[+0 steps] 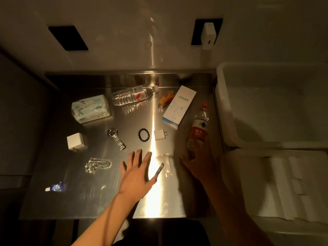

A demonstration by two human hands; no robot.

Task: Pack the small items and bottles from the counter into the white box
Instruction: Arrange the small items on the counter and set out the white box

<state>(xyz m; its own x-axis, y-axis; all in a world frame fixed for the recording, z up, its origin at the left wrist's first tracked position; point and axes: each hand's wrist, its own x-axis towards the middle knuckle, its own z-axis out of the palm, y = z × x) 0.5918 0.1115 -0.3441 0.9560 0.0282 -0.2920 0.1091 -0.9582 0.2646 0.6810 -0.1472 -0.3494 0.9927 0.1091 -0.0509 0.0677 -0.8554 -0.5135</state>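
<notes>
My right hand [200,166] is closed around the base of a red-label bottle [199,126] that lies near the counter's right edge, cap pointing away. My left hand [136,172] hovers palm down with fingers spread over the steel counter [99,201]. A thin dark object [159,170] sits at its thumb tip; I cannot tell whether they touch. A clear water bottle [133,95] lies at the back. The white box [222,103] stands open to the right of the counter.
On the counter are a tissue pack [90,108], Anker carton [179,106], orange snack packet [165,99], plug charger [160,134], black hair tie [143,136], watch [116,141], cube charger [75,142], chain [97,165], blue vial [56,187] and clear sachet [167,165].
</notes>
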